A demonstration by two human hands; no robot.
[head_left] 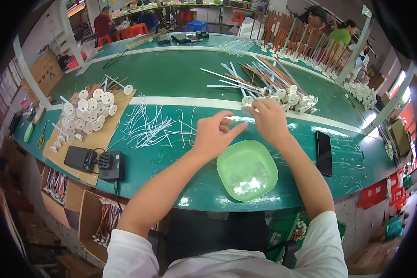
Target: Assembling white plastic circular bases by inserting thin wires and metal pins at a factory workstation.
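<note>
My left hand (214, 135) hovers above the green table, its fingers half curled and the thumb held apart, with nothing seen in it. My right hand (269, 119) is closed in a pinch at the near edge of a pile of rods with white round ends (289, 98). Whatever lies between its fingertips is too small and covered to make out. One white disc (247, 100) shows right beside those fingers. Below both hands sits a light green square bowl (248, 170), shiny inside, with smeared, unclear contents. Loose thin white strands (155, 127) lie left of my left hand.
At left, many white discs (90, 109) heap on cardboard (55, 153), near a black boxy device (111, 165). A black phone (324, 153) lies at right. Upright rods (287, 37) line the far right, where people (340, 34) sit. Boxes of rods (107, 217) stand below the table.
</note>
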